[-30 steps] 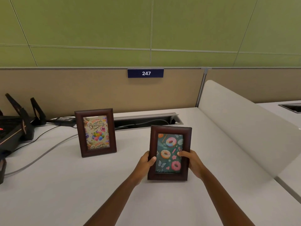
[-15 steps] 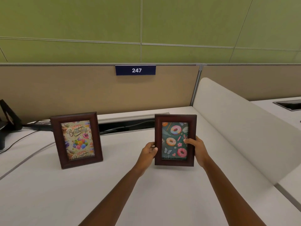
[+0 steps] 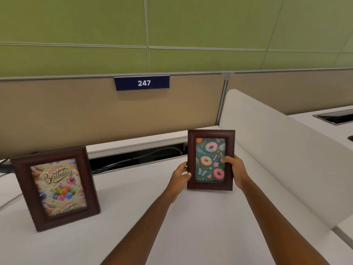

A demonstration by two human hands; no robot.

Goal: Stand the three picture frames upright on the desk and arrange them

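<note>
Left hand (image 3: 179, 175): clasps the left edge of the donut frame (image 3: 210, 160), thumb on the front of the wood, fingers behind and hidden.
Right hand (image 3: 235, 170): pinches the right edge, fingertips curled onto the glass.
Donut frame: upright, facing the camera, right of centre; its bottom edge looks down on the desk (image 3: 133, 217) — whether it stands on its own yet I cannot tell.
Birthday frame (image 3: 55, 188): stands alone at the near left, well apart from the hands, leaning back a little.
Progress: one frame done, the second being set, judging by the grip; the third is not in view.
Open room: bare desk between the two frames and in front of them.
Edges: the white side divider (image 3: 277, 150) rises just right of the held frame; the cable slot (image 3: 137, 157) lies open behind — little room to push further back.
</note>
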